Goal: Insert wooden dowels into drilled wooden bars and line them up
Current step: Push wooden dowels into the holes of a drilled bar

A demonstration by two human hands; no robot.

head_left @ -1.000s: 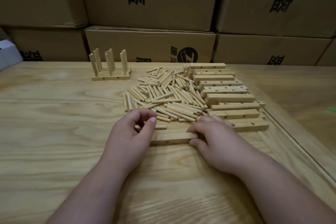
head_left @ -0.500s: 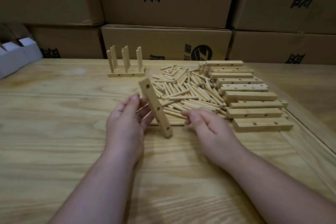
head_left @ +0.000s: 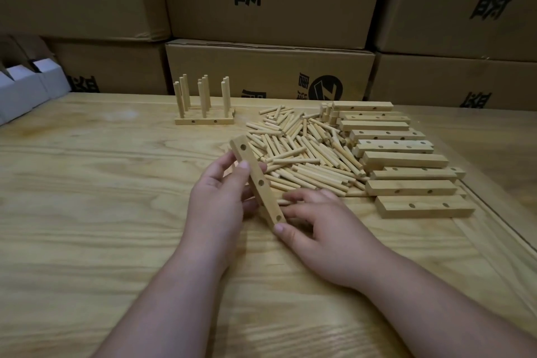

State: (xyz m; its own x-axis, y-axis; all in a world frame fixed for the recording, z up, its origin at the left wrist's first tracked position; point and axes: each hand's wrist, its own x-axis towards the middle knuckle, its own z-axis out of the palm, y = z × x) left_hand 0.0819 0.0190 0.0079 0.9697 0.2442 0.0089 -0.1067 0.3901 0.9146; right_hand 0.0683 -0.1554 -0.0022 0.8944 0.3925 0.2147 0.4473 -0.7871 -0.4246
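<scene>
Left hand grips the bar, tilted on end just off the table; right hand has its thumb at the bar's low end, fingers reaching toward a dowel, possibly touching it. Bar looks light, stiff, smooth-sided: best held by the long sides, holes left free. Loose dowels will roll. Spare bars lie right, finished bars behind, boxes beyond; nothing blocks.
</scene>
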